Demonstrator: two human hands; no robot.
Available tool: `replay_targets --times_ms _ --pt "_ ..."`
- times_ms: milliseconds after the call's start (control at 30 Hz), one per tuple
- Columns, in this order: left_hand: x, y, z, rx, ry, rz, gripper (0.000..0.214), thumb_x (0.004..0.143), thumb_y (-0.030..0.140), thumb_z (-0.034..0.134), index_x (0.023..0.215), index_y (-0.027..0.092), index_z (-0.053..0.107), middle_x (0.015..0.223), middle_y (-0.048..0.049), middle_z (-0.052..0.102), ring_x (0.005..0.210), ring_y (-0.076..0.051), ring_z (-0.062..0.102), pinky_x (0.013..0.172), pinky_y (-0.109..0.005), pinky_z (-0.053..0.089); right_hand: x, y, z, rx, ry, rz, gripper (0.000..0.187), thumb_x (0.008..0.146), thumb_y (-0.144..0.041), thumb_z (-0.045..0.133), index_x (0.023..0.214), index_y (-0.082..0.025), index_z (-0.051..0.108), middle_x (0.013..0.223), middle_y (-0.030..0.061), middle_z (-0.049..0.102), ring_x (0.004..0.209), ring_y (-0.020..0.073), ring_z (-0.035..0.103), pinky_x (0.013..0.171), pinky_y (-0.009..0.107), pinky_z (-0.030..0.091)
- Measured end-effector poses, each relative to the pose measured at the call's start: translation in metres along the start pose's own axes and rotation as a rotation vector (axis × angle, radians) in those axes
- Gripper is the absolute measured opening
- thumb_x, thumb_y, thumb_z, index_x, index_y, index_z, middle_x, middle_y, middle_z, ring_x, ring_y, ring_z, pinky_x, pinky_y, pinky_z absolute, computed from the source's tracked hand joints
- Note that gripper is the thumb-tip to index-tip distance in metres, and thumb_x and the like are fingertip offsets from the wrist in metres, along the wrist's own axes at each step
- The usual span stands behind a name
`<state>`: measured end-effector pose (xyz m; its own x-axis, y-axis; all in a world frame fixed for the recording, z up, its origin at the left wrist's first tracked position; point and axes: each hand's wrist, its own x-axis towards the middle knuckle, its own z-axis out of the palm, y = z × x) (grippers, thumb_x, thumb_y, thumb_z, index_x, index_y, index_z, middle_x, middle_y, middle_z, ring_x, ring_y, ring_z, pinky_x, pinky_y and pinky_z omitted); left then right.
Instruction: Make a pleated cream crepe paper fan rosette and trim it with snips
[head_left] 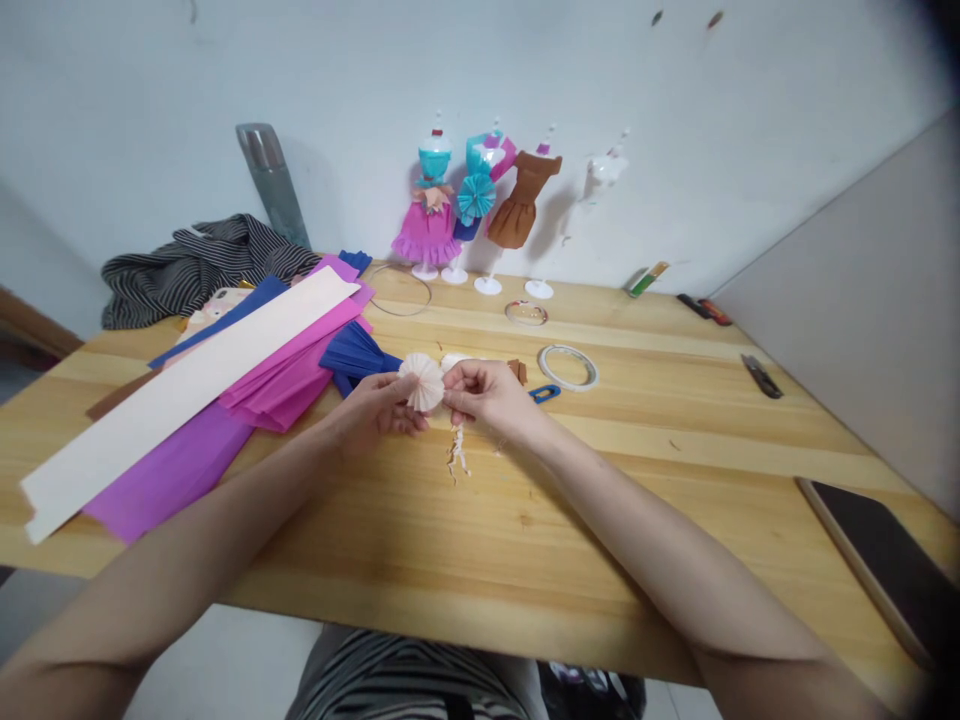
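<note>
A small pleated fan of pale pink paper (422, 381) is held up over the wooden table (525, 520). My left hand (375, 410) pinches its lower left side with closed fingers. My right hand (484, 392) pinches its right edge, fingers closed. Shreds of pale paper (457, 455) lie on the table just below the hands. Beside the fan lies folded dark blue paper (356, 355).
Long sheets of cream (187, 390), magenta (289, 370) and purple paper lie at left. Several small mannequins (480, 200) in paper dresses stand at the back wall. A tape roll (568, 366), blue-handled scissors (544, 393), striped cloth (199, 265), a bottle (274, 185) and a dark tablet (885, 565) are around.
</note>
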<state>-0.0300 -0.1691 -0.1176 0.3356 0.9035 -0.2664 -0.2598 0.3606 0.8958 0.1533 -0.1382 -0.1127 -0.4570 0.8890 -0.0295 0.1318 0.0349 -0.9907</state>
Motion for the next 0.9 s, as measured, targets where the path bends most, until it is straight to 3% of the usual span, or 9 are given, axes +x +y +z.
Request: replay_targets --times_ms 233,367,667,767,900 --pt "0.000 -0.005 0.001 0.165 0.047 0.059 0.038 0.057 0.041 0.082 0.076 0.010 0.070 0.067 -0.0055 0.067 0.057 -0.012 0.059 0.054 -0.023 0.048 -0.005 -0.006 0.000 0.062 -0.079 0.060 0.030 0.077 -0.045 0.059 0.069 -0.016 0.057 0.055 0.0006 0.060 0.046 0.0112 0.058 0.041 0.020 0.038" --pt "0.001 -0.005 0.002 0.241 0.039 0.041 0.043 0.055 0.044 0.082 0.078 0.009 0.071 0.067 -0.0062 0.068 0.059 -0.013 0.059 0.052 -0.021 0.046 -0.006 -0.006 0.006 0.027 -0.067 0.066 0.024 0.067 -0.035 0.071 0.072 -0.016 0.058 0.055 -0.0019 0.060 0.043 0.0092 0.054 0.039 0.019 0.036" --pt "0.003 -0.009 -0.004 -0.021 -0.021 0.042 0.051 0.065 0.057 0.071 0.085 0.010 0.068 0.072 -0.0087 0.068 0.060 -0.016 0.064 0.056 -0.027 0.052 -0.002 -0.004 0.005 0.088 0.041 0.004 0.030 0.060 -0.038 0.076 0.065 -0.017 0.056 0.047 -0.0044 0.055 0.036 0.0075 0.049 0.038 0.018 0.030" --pt "0.004 -0.011 -0.004 -0.035 -0.034 0.062 0.045 0.065 0.048 0.076 0.089 0.011 0.069 0.078 -0.0086 0.069 0.067 -0.018 0.066 0.059 -0.027 0.052 -0.002 -0.003 0.007 0.106 0.066 -0.020 0.032 0.060 -0.041 0.075 0.066 -0.017 0.055 0.046 -0.0042 0.056 0.036 0.0080 0.050 0.038 0.018 0.031" --pt "0.001 -0.012 0.003 -0.017 0.040 0.120 0.034 0.061 0.034 0.080 0.085 0.012 0.071 0.078 -0.0066 0.070 0.069 -0.014 0.062 0.059 -0.022 0.048 -0.004 0.000 0.014 0.081 0.037 -0.032 0.030 0.063 -0.040 0.073 0.068 -0.017 0.055 0.048 -0.0041 0.056 0.038 0.0090 0.050 0.039 0.019 0.034"
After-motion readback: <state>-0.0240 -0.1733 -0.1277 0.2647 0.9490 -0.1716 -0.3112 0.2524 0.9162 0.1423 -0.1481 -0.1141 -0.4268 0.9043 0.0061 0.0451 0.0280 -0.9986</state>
